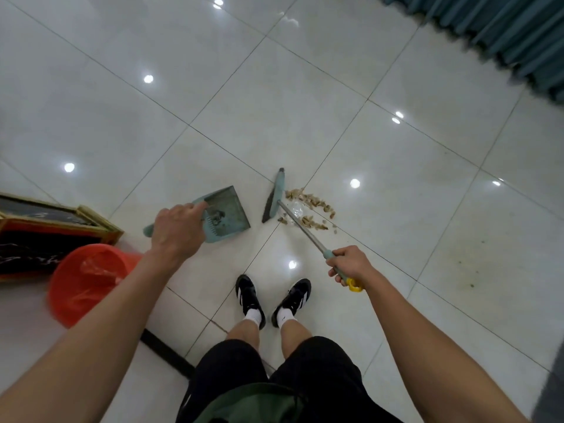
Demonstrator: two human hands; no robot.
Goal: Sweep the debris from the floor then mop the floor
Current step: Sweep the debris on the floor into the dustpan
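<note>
My left hand [178, 228] grips the handle of a teal dustpan [227, 213] whose open mouth faces right on the white tiled floor. A few dark bits lie inside the pan. My right hand [351, 265] grips the teal handle of a small broom [274, 198], its metal shaft running up-left to the dark bristles. The broom head stands between the dustpan and a pile of brown debris [309, 209], which includes a clear plastic scrap and lies just right of the bristles.
An orange bin [85, 285] with a plastic liner stands at the left, beside a dark, gold-framed cabinet [45, 227]. A teal curtain [503, 35] hangs at the top right. My feet in black shoes [271, 296] stand below the pile. Faint stains mark the tiles at the right.
</note>
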